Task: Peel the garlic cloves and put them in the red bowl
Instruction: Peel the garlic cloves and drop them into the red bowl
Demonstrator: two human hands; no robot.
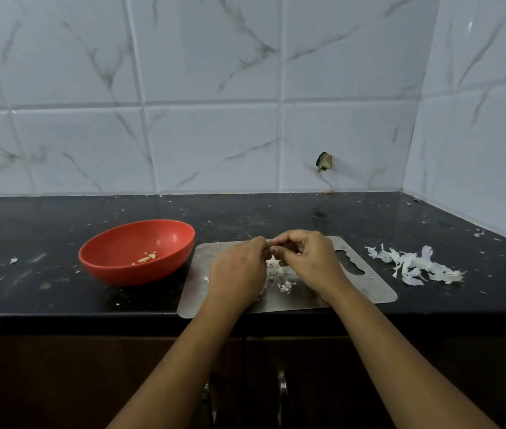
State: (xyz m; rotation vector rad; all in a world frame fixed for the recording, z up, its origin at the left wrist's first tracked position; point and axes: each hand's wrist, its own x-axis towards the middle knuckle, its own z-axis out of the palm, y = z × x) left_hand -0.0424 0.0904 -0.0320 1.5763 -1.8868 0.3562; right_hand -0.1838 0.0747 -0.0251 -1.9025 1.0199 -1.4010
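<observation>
Over the steel board (366, 289) I pinch a garlic clove (271, 242) between left hand (239, 267) and right hand (310, 258); slippery skin could flick it past the nine-o'clock red bowl (152, 272).

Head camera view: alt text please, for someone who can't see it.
A left hand and right hand pinch a garlic clove over a steel cutting board strewn with skin scraps. A red bowl with a few peeled cloves sits left of it on the black counter, a pile of skins right.
</observation>
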